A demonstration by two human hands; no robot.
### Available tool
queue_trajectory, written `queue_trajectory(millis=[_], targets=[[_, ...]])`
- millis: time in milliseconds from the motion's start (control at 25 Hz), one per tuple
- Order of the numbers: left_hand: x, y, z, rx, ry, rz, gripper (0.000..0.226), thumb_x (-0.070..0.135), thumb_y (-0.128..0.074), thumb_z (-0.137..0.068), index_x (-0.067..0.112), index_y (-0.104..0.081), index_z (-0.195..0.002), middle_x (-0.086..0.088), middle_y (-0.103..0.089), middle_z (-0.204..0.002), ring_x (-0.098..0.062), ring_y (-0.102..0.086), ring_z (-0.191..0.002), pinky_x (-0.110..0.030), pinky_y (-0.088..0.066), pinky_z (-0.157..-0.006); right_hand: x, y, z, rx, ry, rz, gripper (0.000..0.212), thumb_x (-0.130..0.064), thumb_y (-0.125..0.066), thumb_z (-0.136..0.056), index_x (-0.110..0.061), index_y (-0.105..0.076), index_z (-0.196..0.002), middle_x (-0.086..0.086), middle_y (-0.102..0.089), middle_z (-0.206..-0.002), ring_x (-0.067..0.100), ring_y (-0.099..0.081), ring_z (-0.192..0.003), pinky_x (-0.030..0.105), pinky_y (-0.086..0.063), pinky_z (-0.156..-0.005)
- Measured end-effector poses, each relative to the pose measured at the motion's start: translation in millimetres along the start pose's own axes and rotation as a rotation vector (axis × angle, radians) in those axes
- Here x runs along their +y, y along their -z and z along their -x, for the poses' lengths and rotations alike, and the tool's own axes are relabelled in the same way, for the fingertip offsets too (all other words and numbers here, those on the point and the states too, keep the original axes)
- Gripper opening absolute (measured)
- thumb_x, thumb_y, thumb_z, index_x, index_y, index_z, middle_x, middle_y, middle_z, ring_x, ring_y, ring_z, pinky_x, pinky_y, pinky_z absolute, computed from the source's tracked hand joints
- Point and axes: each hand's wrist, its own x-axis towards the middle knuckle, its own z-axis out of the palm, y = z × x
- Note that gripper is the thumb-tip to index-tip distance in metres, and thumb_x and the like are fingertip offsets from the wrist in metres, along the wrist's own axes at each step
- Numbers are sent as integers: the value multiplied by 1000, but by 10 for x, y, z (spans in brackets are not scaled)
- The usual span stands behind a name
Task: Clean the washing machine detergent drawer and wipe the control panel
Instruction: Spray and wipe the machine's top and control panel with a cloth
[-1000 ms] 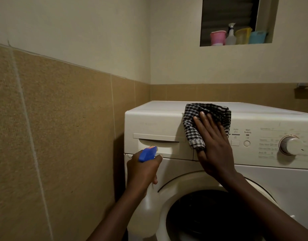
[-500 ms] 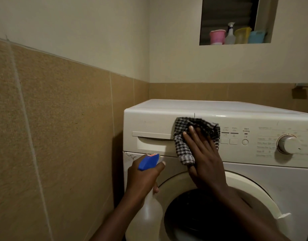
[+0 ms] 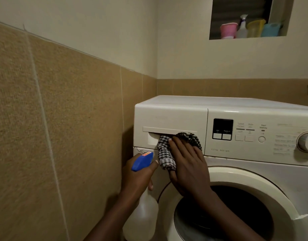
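A white front-loading washing machine [image 3: 219, 103] fills the right half of the view. Its closed detergent drawer [image 3: 167, 119] is at the upper left of the front. My right hand [image 3: 188, 162] presses a black-and-white checked cloth [image 3: 165, 153] flat against the drawer's handle recess, fingers straight. My left hand [image 3: 137, 176] grips a translucent spray bottle [image 3: 142, 221] with a blue trigger head [image 3: 142, 161], just below the drawer's left corner. The control panel [image 3: 254, 136] with display, buttons and a round dial [image 3: 306, 142] lies uncovered to the right.
A tiled brown wall [image 3: 63, 136] stands close on the left of the machine. The dark round door opening [image 3: 224, 214] is below my hands. A wall niche [image 3: 248, 18] up high holds a pink cup, a spray bottle and coloured containers.
My right hand slid the cloth down and left, from the panel's top edge by the display onto the drawer handle. The display is now uncovered. My left hand with the bottle stayed nearly still.
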Motion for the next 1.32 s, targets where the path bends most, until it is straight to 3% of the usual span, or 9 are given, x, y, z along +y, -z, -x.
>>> queue_trajectory(millis=[200, 400, 520, 600, 800, 1320], targets=[[-11, 95, -35, 19, -26, 28, 11, 16, -67, -89, 17, -58, -82, -21, -64, -80, -16, -48, -39, -24, -44, -47, -39, -91, 209, -10, -5, -10, 74, -36, -42, -75, -14, -40, -145, 4, -38, -152, 23, -44, -130, 37, -28, -108], [35, 154, -66, 50, -47, 93, 15, 17, -67, -89, 24, -59, -78, -12, -64, -74, -17, -48, -41, -26, -44, -48, -243, -154, -113, -16, -5, -51, 68, -34, -39, -80, -10, -42, -143, 9, -45, -147, 26, -48, -129, 37, -32, -111], [18, 208, -77, 76, -47, 88, 10, 19, -68, -88, 18, -61, -82, -19, -65, -77, -17, -50, -42, -27, -45, -50, -219, -234, -3, -17, 26, -86, 69, -32, -39, -82, -13, -34, -148, 6, -33, -155, 22, -35, -140, 37, -20, -116], [17, 232, -78, 93, -53, 84, 10, 18, -67, -88, 17, -61, -81, -20, -66, -78, -17, -50, -42, -27, -45, -50, -284, -249, -71, -7, 10, -113, 69, -32, -39, -81, -13, -36, -147, 6, -36, -153, 23, -38, -138, 35, -20, -118], [11, 227, -63, 93, -53, 90, 9, 20, -67, -89, 18, -62, -82, -8, -65, -72, -16, -51, -42, -26, -45, -48, -363, -284, -143, -12, -3, -89, 71, -35, -40, -79, -15, -37, -147, 6, -40, -151, 23, -43, -135, 35, -21, -116], [-116, 139, 9, 7, -2, 80, 9, 23, -67, -89, 20, -58, -86, -14, -66, -81, -17, -50, -43, -28, -47, -52, 28, -160, 77, 41, 67, 28, 68, -35, -44, -77, -17, -44, -142, 7, -47, -141, 24, -40, -128, 38, -24, -109]])
